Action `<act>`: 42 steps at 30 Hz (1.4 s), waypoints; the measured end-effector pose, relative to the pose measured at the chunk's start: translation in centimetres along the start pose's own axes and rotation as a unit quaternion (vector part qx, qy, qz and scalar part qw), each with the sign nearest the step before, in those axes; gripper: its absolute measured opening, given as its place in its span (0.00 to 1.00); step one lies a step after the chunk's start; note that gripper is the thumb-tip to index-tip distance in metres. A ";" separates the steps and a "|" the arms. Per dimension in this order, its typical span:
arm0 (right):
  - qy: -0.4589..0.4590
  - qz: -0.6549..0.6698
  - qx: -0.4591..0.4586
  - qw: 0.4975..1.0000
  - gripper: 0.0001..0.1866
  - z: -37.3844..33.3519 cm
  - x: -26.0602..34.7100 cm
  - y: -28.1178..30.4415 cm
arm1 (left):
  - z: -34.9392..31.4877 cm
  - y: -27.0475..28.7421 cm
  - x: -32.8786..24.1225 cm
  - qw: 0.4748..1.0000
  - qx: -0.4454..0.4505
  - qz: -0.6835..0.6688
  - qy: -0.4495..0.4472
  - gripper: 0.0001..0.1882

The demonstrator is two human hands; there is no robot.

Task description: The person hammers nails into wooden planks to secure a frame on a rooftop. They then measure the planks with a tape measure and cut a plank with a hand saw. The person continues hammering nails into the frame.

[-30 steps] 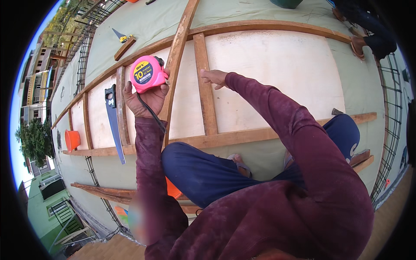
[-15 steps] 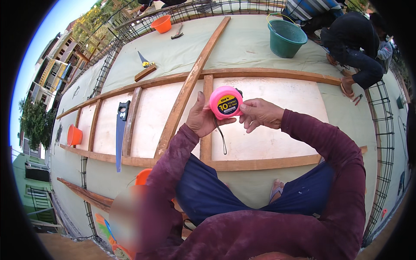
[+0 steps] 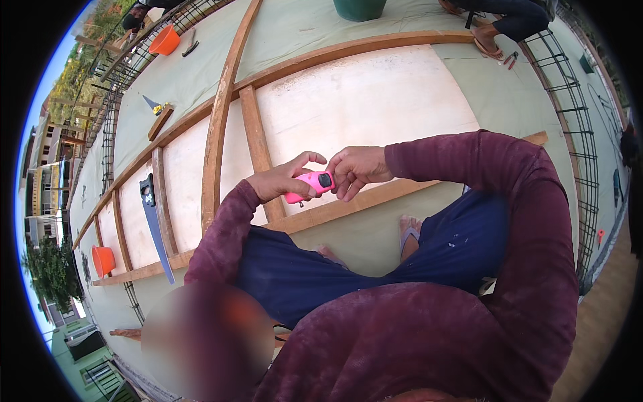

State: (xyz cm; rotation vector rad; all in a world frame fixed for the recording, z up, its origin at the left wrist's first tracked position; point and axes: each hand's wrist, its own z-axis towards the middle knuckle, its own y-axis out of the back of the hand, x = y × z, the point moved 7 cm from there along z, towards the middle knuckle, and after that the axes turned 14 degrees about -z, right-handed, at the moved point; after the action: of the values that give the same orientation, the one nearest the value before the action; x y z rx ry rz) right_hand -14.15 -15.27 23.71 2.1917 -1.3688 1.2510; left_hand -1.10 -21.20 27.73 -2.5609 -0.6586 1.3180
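Note:
My left hand [image 3: 284, 181] is closed around a pink tape measure [image 3: 311, 187]. The case is turned edge-on, and a dark patch shows at its right end. Curled fingers of my right hand [image 3: 357, 171] pinch at that end; whether the blade's tip lies between them is hidden. Both hands are over the near rail of a wooden frame [image 3: 345, 211], above my knees. A pale panel [image 3: 362, 100] lies inside the frame. Left of my hands, a long wooden batten [image 3: 218, 137] lies across it.
A handsaw [image 3: 155, 218] rests on the frame at left. Beyond are a smaller saw [image 3: 155, 106], a wood offcut [image 3: 161, 122], a hammer [image 3: 190, 47], orange buckets [image 3: 164, 41] and a green bucket [image 3: 360, 8]. A person's foot [image 3: 487, 41] and pliers [image 3: 512, 60] are at far right, near rebar [image 3: 569, 114].
The tape measure has turned from its flat, labelled face to its edge. Both hands are now lower in view and nearer my knees. The view has shifted, so the frame appears higher and further left.

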 end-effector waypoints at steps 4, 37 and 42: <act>-0.032 0.016 0.000 0.999 0.22 0.5 -1.0 2.0 | 1.3 -0.7 -1.0 0.988 0.003 0.155 0.015 0.58; -0.025 -0.411 -0.387 0.825 0.12 -8.6 -25.6 20.5 | -3.7 17.6 17.6 0.944 -0.164 0.220 0.182 0.41; -0.051 -0.405 -0.383 0.829 0.12 -9.1 -27.5 22.0 | -3.9 16.4 17.4 0.945 -0.189 0.205 0.170 0.30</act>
State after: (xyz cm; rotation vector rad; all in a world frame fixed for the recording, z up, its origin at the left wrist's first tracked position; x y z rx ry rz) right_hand -42.20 -4.70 3.13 1.8643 -0.6084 0.1987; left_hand 15.84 -27.46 11.50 -3.2716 -0.3449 0.8562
